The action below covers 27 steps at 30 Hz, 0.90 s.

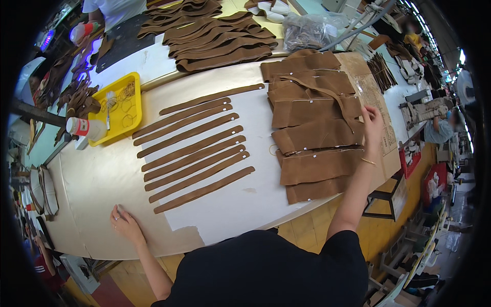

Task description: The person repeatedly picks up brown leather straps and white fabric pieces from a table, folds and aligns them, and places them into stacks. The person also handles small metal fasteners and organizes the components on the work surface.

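My right hand (373,124) is at the right edge of a column of overlapping wide brown leather-like panels (317,111), its fingers closed on the edge of one panel. A thin curved brown strip (335,94) lies loose over these panels, its lower end close to that hand. My left hand (127,225) hovers at the table's near left side, fingers curled together; a small greyish spot shows at the fingertips, too small to name. Between my hands, several narrow brown strips (192,156) lie in a slanted row, most with a small white mark at the right end.
A yellow tray (137,105) with thread and a brush stands at the back left, a white bottle (84,128) beside it. Stacked brown pieces (220,43) and a clear plastic bag (312,30) lie at the back. Brown cardboard (381,102) sits under the panels; a stool (386,199) stands at right.
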Each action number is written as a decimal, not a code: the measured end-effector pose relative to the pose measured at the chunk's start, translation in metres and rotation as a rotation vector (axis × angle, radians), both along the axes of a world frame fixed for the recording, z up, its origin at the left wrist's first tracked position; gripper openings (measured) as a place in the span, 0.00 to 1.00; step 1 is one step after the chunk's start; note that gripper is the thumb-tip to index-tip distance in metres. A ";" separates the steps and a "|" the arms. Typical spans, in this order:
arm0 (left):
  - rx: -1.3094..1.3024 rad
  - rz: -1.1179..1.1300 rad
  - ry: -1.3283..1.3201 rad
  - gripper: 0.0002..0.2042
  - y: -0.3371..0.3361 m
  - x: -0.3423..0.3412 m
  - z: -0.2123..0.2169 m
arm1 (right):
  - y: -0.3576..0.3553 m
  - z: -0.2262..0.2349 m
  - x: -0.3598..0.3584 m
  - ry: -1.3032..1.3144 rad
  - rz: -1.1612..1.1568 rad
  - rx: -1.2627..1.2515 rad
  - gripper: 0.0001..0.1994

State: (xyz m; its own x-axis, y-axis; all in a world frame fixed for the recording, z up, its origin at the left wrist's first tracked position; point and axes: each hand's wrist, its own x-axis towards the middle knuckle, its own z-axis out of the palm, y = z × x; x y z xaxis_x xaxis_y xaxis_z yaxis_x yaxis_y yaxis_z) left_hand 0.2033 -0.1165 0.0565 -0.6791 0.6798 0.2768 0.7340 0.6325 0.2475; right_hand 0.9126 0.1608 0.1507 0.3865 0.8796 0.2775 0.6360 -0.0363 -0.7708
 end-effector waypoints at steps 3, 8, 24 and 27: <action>0.012 0.003 0.024 0.16 -0.004 -0.004 -0.008 | 0.043 0.014 -0.118 -0.242 0.216 0.120 0.07; 0.042 -0.033 0.031 0.16 -0.006 -0.014 -0.016 | 0.117 -0.010 -0.243 -0.616 0.789 -0.177 0.10; 0.073 0.057 0.000 0.12 -0.002 -0.002 -0.008 | 0.172 -0.014 -0.255 -0.499 1.022 -0.696 0.08; 0.094 0.043 0.005 0.13 0.000 -0.006 -0.012 | 0.168 0.010 -0.240 0.102 1.075 -0.667 0.06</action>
